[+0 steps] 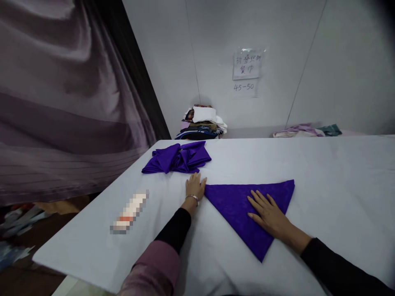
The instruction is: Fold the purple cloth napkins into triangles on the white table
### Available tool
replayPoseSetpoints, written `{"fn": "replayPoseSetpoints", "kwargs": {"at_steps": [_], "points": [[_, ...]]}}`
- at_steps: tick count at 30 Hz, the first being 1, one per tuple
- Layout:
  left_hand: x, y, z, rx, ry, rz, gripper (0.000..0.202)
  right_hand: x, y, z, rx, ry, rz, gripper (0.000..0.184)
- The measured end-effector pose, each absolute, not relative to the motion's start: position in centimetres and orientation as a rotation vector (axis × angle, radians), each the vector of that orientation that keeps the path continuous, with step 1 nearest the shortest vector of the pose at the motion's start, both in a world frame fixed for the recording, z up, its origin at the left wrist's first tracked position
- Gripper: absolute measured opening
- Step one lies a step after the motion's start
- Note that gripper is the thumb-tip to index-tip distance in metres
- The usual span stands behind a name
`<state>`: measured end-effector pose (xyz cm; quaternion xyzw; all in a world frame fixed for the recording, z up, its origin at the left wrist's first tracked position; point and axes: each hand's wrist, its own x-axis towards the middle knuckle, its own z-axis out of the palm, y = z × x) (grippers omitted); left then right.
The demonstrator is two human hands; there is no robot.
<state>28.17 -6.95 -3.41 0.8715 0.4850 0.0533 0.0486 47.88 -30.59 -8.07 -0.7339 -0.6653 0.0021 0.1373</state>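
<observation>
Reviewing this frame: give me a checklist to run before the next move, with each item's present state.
1. Triangular purple cloth spread without bunching: ok.
2. Right-hand grip open, palm down on that cloth: ok.
3. Left-hand grip touching the triangular cloth's left corner: cannot tell; it is right beside it.
4. Rumpled purple cloth apart from the triangular one: ok.
5. Rumpled cloth laid smooth: not ok, it is heaped.
6. Triangular cloth's underside smooth: cannot tell, hidden.

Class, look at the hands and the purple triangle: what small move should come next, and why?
Probably a light smoothing stroke of the right hand over the purple triangle: that palm already lies on it, fingers spread, while the left hand rests at its left corner.
</observation>
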Motion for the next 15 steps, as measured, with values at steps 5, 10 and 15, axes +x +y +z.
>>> {"fn": "replayPoseSetpoints", "kwargs": {"at_steps": [5,10,15], "points": [[29.5,-11.9,-4.6,2.893,0.83,0.109,0.062,47.8,-30.6,-7.6,-2.12,-1.917,0.04,0.06],[29.6,-10.5,-4.7,2.804,1.05,0.009,0.062,47.6,-30.6,-7.0,-2.129,-1.908,0.087,0.061],[29.7,-10.9,-3.6,2.795,1.227,0.145,0.062,47.5,-30.5,-6.4,-2.138,-1.907,0.111,0.062]]}}
